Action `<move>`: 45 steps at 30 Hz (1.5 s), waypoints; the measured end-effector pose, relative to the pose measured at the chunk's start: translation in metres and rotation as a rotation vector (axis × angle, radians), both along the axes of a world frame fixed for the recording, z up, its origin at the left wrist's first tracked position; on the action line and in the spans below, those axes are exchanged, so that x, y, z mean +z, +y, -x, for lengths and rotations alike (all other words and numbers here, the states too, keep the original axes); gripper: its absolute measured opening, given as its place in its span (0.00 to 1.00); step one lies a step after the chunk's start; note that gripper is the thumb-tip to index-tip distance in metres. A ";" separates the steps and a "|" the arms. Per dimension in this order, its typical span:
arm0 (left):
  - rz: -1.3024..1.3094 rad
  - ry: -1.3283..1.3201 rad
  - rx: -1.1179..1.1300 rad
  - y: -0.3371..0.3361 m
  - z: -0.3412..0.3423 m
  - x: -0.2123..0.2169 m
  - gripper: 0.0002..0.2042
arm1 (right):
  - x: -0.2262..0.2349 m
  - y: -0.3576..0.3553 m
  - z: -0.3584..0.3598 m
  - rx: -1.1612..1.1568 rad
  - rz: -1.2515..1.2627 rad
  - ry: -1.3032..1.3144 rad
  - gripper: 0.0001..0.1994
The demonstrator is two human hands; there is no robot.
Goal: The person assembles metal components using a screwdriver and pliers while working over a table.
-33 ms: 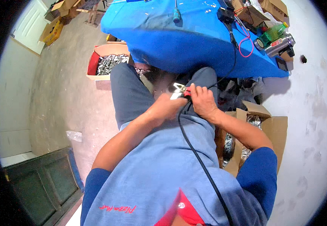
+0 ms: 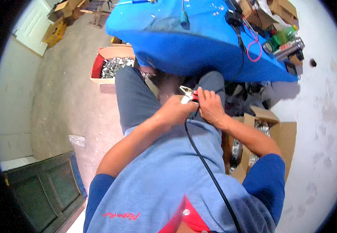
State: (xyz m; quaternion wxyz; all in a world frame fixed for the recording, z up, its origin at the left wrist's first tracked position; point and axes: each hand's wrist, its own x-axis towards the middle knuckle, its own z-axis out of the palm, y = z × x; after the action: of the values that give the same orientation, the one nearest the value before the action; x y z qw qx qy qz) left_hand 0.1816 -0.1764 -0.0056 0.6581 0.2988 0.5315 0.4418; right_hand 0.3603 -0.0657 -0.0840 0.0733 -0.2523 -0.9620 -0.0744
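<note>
I sit with my knees under a blue table (image 2: 199,42). My left hand (image 2: 175,110) is closed around a small metal plier-like tool (image 2: 185,92) with red grips, its jaws pointing up and away from me. My right hand (image 2: 211,106) touches the left one and pinches the end of a black cable (image 2: 211,174) at the red grips. The cable runs from both hands down across my blue shirt to the lower edge of the picture. The exact joint between tool and cable is hidden by my fingers.
A cardboard box of small metal parts (image 2: 112,66) stands on the floor to my left, another open box (image 2: 271,134) to my right. The table carries a green bottle (image 2: 283,37), a pink wire (image 2: 253,48) and a screwdriver (image 2: 184,17). A dark cabinet (image 2: 48,186) sits at lower left.
</note>
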 end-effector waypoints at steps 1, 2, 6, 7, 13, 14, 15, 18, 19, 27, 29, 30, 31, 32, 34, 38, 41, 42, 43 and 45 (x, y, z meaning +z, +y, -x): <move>-0.054 0.063 0.017 0.009 0.002 0.006 0.10 | 0.006 0.002 0.005 -0.015 0.050 0.125 0.28; -0.099 0.121 0.031 0.015 0.002 0.010 0.10 | 0.011 0.001 0.005 -0.033 0.110 0.245 0.29; -0.134 0.135 0.186 0.021 0.019 -0.017 0.13 | 0.050 0.030 0.018 -0.208 1.709 0.441 0.26; -0.126 0.158 0.216 0.017 0.020 -0.019 0.13 | 0.067 0.027 0.020 -0.270 1.990 0.556 0.25; -0.150 0.289 0.320 0.006 0.029 -0.039 0.15 | 0.097 0.012 0.010 -0.100 2.152 0.502 0.28; -0.162 0.283 0.316 0.005 0.029 -0.034 0.15 | 0.103 0.009 0.006 -0.057 2.200 0.504 0.28; -0.174 0.277 0.313 0.005 0.028 -0.031 0.15 | 0.109 0.007 0.001 -0.015 2.265 0.506 0.31; -0.258 0.331 0.350 0.006 0.026 -0.045 0.13 | 0.116 -0.001 -0.011 -0.028 2.251 0.431 0.33; -0.252 0.334 0.329 0.005 0.028 -0.048 0.14 | 0.123 -0.003 -0.012 -0.108 2.182 0.380 0.31; -0.288 0.499 0.253 0.005 0.026 -0.049 0.12 | 0.123 -0.014 -0.011 -0.205 1.989 0.137 0.24; -0.318 0.485 0.269 0.003 0.022 -0.047 0.11 | 0.121 -0.012 -0.013 -0.186 1.999 0.115 0.24; -0.334 0.478 0.278 0.002 0.021 -0.046 0.10 | 0.120 -0.012 -0.013 -0.189 2.010 0.132 0.24; -0.320 0.491 0.264 0.003 0.020 -0.044 0.10 | 0.120 -0.013 -0.013 -0.191 2.021 0.150 0.24; -0.305 0.504 0.251 0.002 0.021 -0.044 0.11 | 0.120 -0.013 -0.013 -0.195 2.033 0.166 0.24; -0.305 0.512 0.232 0.001 0.021 -0.045 0.11 | 0.122 -0.014 -0.014 -0.203 2.048 0.176 0.25; -0.290 0.505 0.201 -0.002 0.019 -0.047 0.12 | 0.116 -0.014 -0.017 -0.212 2.069 0.197 0.26; -0.282 0.509 0.185 -0.002 0.018 -0.045 0.12 | 0.118 -0.015 -0.018 -0.230 2.059 0.205 0.24; -0.287 0.512 0.184 -0.002 0.017 -0.045 0.12 | 0.119 -0.015 -0.018 -0.232 2.047 0.190 0.23; -0.295 0.511 0.186 -0.002 0.017 -0.045 0.13 | 0.120 -0.014 -0.017 -0.233 2.036 0.176 0.23; -0.312 0.510 0.194 -0.002 0.016 -0.047 0.13 | 0.122 -0.014 -0.017 -0.242 2.015 0.160 0.21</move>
State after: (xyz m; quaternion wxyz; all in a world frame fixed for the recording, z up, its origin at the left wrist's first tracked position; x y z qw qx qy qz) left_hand 0.1654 -0.1788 -0.0525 0.4046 0.4450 0.6313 0.4897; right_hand 0.3774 -0.0802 0.0381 -0.1171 -0.2964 -0.5377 0.7806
